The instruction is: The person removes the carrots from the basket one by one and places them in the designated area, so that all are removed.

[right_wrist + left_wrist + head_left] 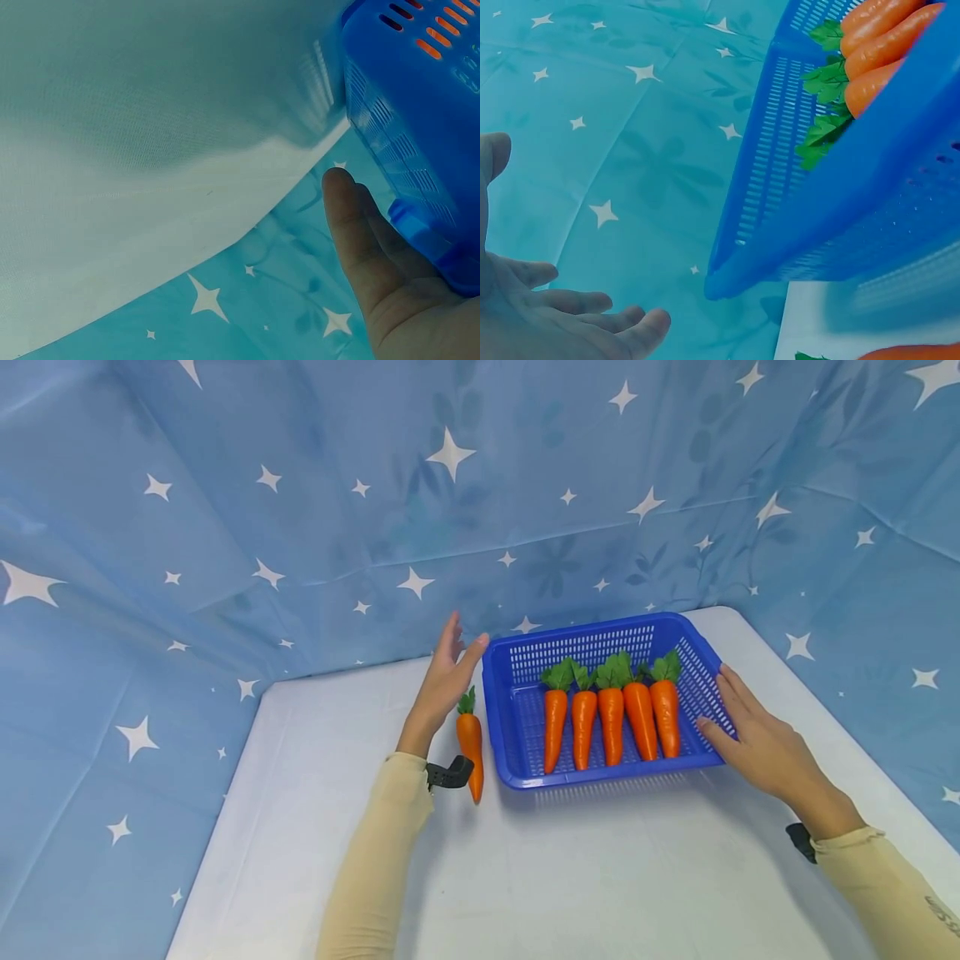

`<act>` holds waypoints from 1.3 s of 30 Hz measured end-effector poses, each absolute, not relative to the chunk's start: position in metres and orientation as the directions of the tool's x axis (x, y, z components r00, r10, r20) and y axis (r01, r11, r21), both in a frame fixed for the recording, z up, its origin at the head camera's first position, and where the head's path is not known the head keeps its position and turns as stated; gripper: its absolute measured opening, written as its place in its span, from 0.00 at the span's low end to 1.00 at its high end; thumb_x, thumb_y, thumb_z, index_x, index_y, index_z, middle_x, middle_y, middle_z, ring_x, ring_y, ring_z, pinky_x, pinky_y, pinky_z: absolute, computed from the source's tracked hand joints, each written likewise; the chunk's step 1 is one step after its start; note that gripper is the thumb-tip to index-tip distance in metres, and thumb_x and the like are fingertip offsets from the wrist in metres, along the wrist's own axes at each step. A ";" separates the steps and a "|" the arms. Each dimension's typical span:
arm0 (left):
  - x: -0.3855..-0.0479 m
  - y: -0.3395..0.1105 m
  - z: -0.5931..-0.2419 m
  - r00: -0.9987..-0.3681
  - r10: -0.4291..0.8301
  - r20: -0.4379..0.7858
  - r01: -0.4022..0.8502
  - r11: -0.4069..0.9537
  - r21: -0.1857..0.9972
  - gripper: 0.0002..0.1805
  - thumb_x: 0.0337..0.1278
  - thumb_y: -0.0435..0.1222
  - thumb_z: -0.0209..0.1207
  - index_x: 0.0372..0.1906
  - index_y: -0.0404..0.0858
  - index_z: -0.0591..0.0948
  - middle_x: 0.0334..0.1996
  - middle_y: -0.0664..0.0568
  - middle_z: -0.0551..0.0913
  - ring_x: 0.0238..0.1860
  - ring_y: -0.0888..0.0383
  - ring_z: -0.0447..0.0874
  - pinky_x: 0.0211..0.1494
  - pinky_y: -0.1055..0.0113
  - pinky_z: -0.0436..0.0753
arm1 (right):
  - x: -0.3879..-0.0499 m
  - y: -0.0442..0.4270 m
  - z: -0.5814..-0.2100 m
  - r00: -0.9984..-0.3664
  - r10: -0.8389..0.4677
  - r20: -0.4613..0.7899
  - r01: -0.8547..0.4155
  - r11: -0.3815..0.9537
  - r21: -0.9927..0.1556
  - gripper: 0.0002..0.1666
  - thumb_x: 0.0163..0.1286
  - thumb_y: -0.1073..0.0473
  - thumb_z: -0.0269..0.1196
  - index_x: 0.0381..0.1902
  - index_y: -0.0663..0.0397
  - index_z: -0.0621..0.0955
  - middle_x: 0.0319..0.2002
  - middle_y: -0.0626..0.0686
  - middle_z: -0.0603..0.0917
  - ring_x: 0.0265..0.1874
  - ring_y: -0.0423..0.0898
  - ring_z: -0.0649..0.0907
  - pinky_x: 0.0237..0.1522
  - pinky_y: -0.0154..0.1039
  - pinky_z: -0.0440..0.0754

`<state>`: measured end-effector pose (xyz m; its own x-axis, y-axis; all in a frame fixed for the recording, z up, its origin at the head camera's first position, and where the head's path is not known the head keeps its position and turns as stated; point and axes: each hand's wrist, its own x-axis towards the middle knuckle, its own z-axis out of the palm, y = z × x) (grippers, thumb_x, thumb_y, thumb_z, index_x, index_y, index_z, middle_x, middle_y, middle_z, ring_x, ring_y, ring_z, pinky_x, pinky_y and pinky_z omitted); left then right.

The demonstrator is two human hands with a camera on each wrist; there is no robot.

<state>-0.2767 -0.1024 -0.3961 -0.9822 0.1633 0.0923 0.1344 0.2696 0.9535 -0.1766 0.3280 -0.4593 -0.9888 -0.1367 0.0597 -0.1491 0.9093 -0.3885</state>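
Note:
My left hand (442, 681) hovers just left of the blue plastic basket (510, 785), apart from it, fingers spread and holding nothing. Below that wrist a loose orange carrot (470, 739) with green leaves lies on the table; the wristband covers part of it. In the left wrist view, the hand (562, 311) shows an upturned palm beside the basket corner (724, 281). Several carrots (611, 714) lie side by side in the basket, leaves towards the back. At its right side, my right hand (772, 752) rests fairly straight fingers along the rim, with the thumb over the edge.
A white-covered table (300, 827) carries everything. Behind it and at both sides hangs a blue curtain (337, 527) with white stars. The basket casts a slotted shadow (615, 789) on the cloth in front. Each wrist wears a black band (452, 772).

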 end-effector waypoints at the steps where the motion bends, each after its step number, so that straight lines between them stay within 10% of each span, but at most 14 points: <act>1: -0.277 -0.101 -0.396 -0.982 0.164 0.092 0.134 0.270 0.954 0.50 0.76 0.61 0.57 0.89 0.48 0.48 0.86 0.46 0.52 0.84 0.43 0.54 0.80 0.39 0.63 | -0.177 0.328 -0.459 -0.989 -0.136 0.060 -0.149 0.909 -0.389 0.52 0.85 0.40 0.51 0.86 0.67 0.41 0.85 0.68 0.40 0.73 0.82 0.61 0.58 0.81 0.68; 39: -0.285 -0.049 -0.383 -0.964 0.259 0.066 0.130 0.241 0.962 0.48 0.76 0.60 0.57 0.89 0.47 0.52 0.85 0.46 0.56 0.82 0.43 0.58 0.80 0.41 0.63 | -0.176 0.328 -0.461 -0.988 -0.136 0.071 -0.153 0.906 -0.395 0.52 0.85 0.41 0.52 0.85 0.68 0.42 0.85 0.69 0.41 0.75 0.80 0.59 0.59 0.82 0.67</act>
